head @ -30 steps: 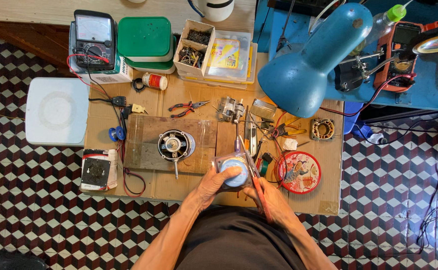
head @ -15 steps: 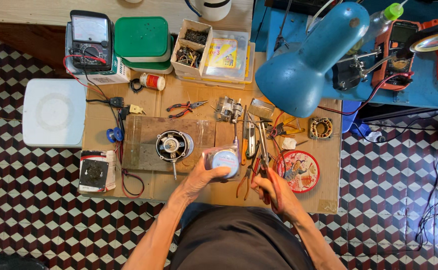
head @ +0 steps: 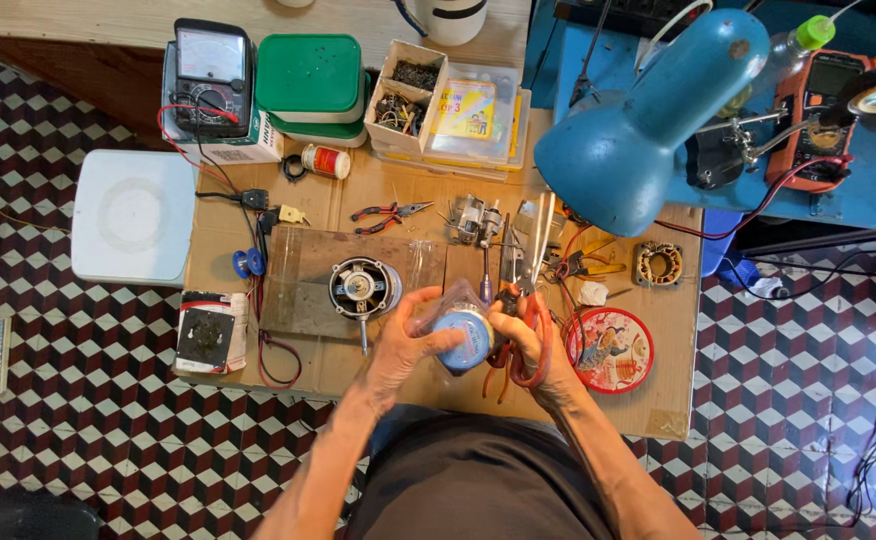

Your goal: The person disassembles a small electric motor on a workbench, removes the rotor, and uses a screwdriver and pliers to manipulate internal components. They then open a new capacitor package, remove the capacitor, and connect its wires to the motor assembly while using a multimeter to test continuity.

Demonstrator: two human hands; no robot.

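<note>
My left hand (head: 396,348) grips a round blue spool (head: 461,338) wrapped in a clear plastic bag, held just above the front of the wooden bench. My right hand (head: 530,352) is shut on a pair of red-handled scissors (head: 514,262) whose blades point away from me. Its fingertips also rest against the spool's right side. Just left of my hands, a small round motor (head: 363,287) with its shaft pointing toward me sits on a dark wooden board (head: 303,300).
A big blue lamp head (head: 638,130) hangs over the bench's right back. A red round tin lid (head: 610,348), red pliers (head: 383,213), a coil stator (head: 658,263), a multimeter (head: 208,75), green boxes (head: 310,80) and part trays crowd the bench. A white stool (head: 133,215) stands left.
My right hand, which had drawn off to the right with the scissors, has come back against the spool. The left hand has kept hold of the spool and raised it slightly.
</note>
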